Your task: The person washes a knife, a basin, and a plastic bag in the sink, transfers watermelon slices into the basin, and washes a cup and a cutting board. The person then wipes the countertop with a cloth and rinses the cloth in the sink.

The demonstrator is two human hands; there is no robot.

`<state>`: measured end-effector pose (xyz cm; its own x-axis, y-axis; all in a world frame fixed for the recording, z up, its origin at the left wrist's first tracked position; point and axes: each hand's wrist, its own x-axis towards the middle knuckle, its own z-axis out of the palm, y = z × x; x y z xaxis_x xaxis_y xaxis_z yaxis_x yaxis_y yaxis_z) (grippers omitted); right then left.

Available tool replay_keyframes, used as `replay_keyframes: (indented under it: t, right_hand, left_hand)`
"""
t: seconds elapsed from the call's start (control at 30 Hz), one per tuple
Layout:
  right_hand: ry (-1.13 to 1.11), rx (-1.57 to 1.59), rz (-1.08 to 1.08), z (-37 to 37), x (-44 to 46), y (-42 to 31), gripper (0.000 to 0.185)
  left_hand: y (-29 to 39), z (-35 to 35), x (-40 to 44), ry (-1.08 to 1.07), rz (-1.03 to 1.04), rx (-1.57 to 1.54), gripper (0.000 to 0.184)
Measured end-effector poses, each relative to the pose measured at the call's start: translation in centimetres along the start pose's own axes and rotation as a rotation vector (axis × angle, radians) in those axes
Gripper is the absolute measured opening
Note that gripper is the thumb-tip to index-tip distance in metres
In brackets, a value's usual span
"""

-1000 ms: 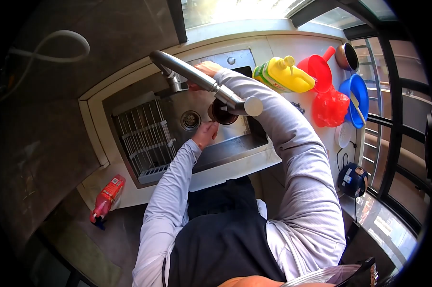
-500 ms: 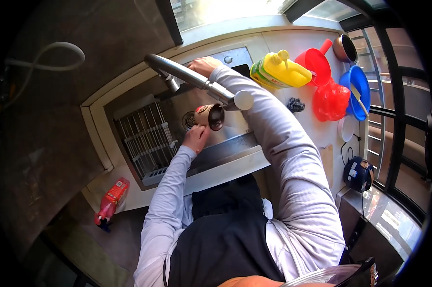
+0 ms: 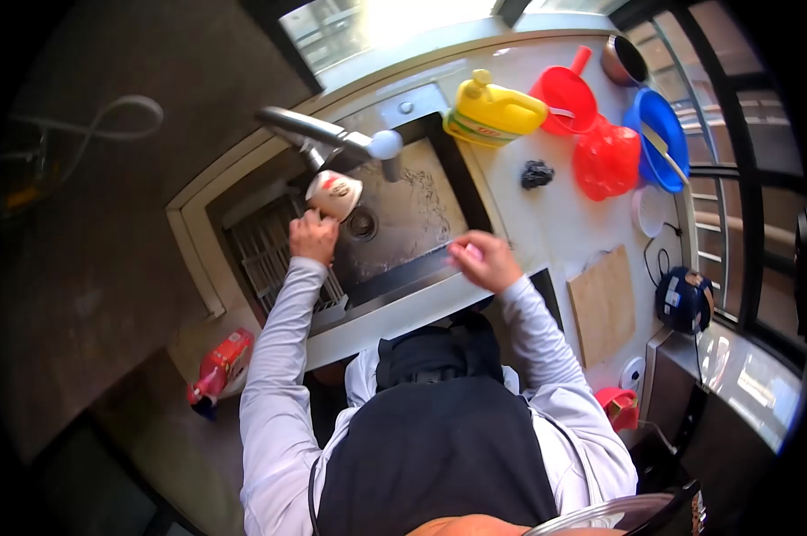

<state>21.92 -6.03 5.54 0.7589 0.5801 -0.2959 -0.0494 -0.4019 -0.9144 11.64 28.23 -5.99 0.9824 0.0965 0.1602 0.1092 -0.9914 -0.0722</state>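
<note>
My left hand point(image 3: 313, 237) is closed on a pale mug point(image 3: 334, 195) with red and dark print. The mug is tilted over the sink point(image 3: 403, 210), just below the tap's spout, and its inside is turned away from me. Over the sink's front edge is my right hand point(image 3: 485, 260), fingers curled and somewhat blurred. Whether anything is inside those fingers I cannot make out. The metal tap point(image 3: 309, 129) arches above the basin, near the mug. Wet patches show on the sink floor around the drain point(image 3: 361, 223).
A dish rack point(image 3: 274, 255) stands in the sink's left side. On the right counter are a yellow jug point(image 3: 494, 112), a red dipper point(image 3: 566, 100), a red plastic bag point(image 3: 607, 161), a blue basin point(image 3: 658, 134), a dark scrubber point(image 3: 536, 174) and a wooden board point(image 3: 600, 305). A red bottle point(image 3: 222, 364) lies left.
My right hand has drawn back from behind the tap to the sink's front edge. My left hand has moved the mug left and up, turning its opening away from me.
</note>
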Motion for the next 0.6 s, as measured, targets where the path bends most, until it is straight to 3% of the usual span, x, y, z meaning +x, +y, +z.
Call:
replay_keyframes:
  t: [0.1,0.13,0.3,0.37,0.4,0.43,0.5,0.6]
  right_hand:
    - [0.003,-0.07,0.064,-0.4,-4.8,1.7,0.021]
    - [0.041,0.071,0.073,-0.1,-5.9,3.0,0.023]
    - [0.055,-0.012,0.055,-1.9,-9.3,2.0,0.02]
    - [0.079,0.007,0.003,-2.3,-10.1,2.7,0.02]
    - [0.076,0.036,0.026,-2.5,-10.4,3.1,0.02]
    - [0.074,0.023,0.013,-2.8,-10.8,3.2,0.02]
    - [0.065,-0.006,-0.017,-3.9,-11.2,3.7,0.02]
    - [0.042,0.064,0.004,-5.8,-12.1,4.8,0.02]
  left_hand:
    - [-1.0,0.7,-0.7,0.061,0.015,0.016,0.016]
    - [-1.1,0.8,-0.9,0.055,0.002,0.035,0.016]
    - [0.8,-2.1,-2.9,-0.099,-0.073,-0.03,0.022]
    - [2.3,-1.0,-4.3,-0.193,-0.232,-0.448,0.026]
    - [3.0,0.0,-4.9,-0.125,-0.208,-0.728,0.034]
    - [5.3,-2.3,-4.4,-0.436,-0.607,-1.258,0.04]
    - [9.4,-3.9,-4.5,-0.532,-0.677,-1.629,0.038]
    - [16.8,-6.0,-1.7,-0.613,-0.665,-1.911,0.035]
